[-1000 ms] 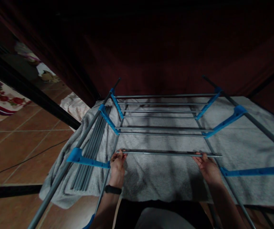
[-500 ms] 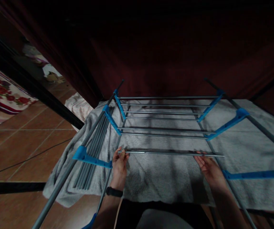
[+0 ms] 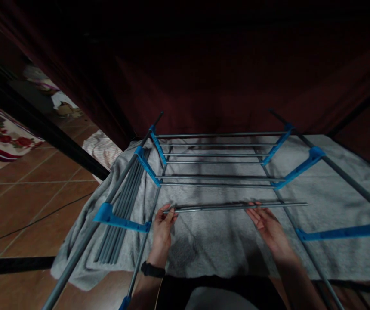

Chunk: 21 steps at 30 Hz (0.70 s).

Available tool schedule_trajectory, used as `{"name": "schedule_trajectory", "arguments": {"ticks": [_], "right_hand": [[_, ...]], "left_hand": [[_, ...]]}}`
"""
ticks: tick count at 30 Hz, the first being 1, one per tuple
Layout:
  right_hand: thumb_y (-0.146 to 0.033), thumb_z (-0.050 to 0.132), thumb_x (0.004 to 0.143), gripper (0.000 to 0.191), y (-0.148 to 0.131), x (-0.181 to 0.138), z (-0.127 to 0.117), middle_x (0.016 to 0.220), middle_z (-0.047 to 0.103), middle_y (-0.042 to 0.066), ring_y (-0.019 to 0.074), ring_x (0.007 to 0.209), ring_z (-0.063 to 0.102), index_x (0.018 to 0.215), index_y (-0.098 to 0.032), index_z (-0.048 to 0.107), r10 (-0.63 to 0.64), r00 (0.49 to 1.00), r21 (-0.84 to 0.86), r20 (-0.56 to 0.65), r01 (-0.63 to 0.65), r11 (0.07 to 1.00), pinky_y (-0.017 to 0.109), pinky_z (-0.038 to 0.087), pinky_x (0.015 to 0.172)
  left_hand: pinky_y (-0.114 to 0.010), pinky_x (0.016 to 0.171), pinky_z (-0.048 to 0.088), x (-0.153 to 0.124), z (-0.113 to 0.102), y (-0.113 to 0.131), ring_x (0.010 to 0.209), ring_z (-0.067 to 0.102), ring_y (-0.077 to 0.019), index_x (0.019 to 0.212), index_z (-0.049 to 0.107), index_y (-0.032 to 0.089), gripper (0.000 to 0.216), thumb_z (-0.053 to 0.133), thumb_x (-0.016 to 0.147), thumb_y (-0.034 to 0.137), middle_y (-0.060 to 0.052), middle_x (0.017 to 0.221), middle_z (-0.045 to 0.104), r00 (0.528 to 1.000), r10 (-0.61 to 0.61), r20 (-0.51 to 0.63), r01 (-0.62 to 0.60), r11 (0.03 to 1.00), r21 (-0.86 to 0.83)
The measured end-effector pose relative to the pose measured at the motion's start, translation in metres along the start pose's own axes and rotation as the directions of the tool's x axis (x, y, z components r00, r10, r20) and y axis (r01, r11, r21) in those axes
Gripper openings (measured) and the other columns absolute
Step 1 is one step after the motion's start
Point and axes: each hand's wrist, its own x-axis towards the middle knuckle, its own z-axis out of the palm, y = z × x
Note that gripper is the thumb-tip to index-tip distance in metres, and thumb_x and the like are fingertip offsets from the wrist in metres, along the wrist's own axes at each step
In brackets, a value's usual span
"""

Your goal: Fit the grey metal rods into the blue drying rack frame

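Currently I am pinching the thin grey metal rod point(image 3: 223, 207) with my left hand point(image 3: 163, 224), right hand point(image 3: 265, 221) open beneath it, over the middle of the grey towel point(image 3: 223, 249). Fitted rods point(image 3: 220, 177) are spanning blue plastic brackets point(image 3: 148, 165); loose rods point(image 3: 120, 215) are lying at its left edge.

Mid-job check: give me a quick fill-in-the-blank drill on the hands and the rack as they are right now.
1. The left hand grips one end of a loose rod, the right hand touches it too, and its colour is ____.
2. The plastic connectors on the rack are ____.
3. A black watch sits on the ____ wrist.
4. Beside the towel, the floor is covered in ____.

Missing words: grey; blue; left; tiles.
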Motion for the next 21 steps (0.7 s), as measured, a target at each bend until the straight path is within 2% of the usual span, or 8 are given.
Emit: {"name": "schedule_trajectory", "arguments": {"ticks": [2,7,13,21], "right_hand": [[-0.038,0.113,0.062,0.042,0.002,-0.002,0.004,0.106,0.088,0.001,0.0242,0.108,0.085,0.085,-0.029,0.08,0.01,1.0,0.02,0.001,-0.01,1.0,0.046,0.07,0.112],[-0.038,0.113,0.063,0.044,0.003,-0.002,0.01,0.107,0.088,0.003,0.0255,0.107,0.085,0.094,-0.029,0.083,0.008,1.0,0.037,0.02,-0.009,0.999,0.048,0.07,0.111],[-0.036,0.109,0.067,0.038,0.006,-0.002,0.017,0.104,0.088,0.003,0.0254,0.103,0.085,0.092,-0.029,0.08,-0.001,1.0,0.065,0.027,-0.001,0.998,0.049,0.069,0.109],[-0.043,0.103,0.073,0.038,0.011,-0.007,0.034,0.108,0.087,0.006,0.0308,0.111,0.083,0.1,-0.031,0.079,0.006,0.996,0.014,0.09,-0.008,1.0,0.056,0.064,0.114]], "left_hand": [[-0.03,0.074,0.06,0.001,-0.001,0.0,0.074,0.072,-0.016,0.105,0.079,0.021,0.067,0.111,0.052,0.046,0.002,0.083,0.075,1.0,0.026,-0.012,-0.026,0.999,0.04],[-0.03,0.07,0.057,0.006,-0.011,0.001,0.075,0.069,-0.0164,0.094,0.082,0.019,0.066,0.109,0.043,0.051,-0.004,0.09,0.079,0.996,0.075,-0.043,-0.07,0.99,0.123],[-0.033,0.071,0.059,0.014,-0.026,0.003,0.086,0.072,-0.0228,0.088,0.086,0.02,0.053,0.102,0.049,0.052,-0.011,0.106,0.085,0.993,0.116,0.014,-0.116,0.967,0.228],[-0.038,0.075,0.062,0.015,-0.034,0.003,0.101,0.074,-0.0307,0.084,0.083,0.023,0.046,0.096,0.05,0.051,-0.011,0.11,0.085,0.991,0.136,-0.004,-0.13,0.959,0.25]]}}
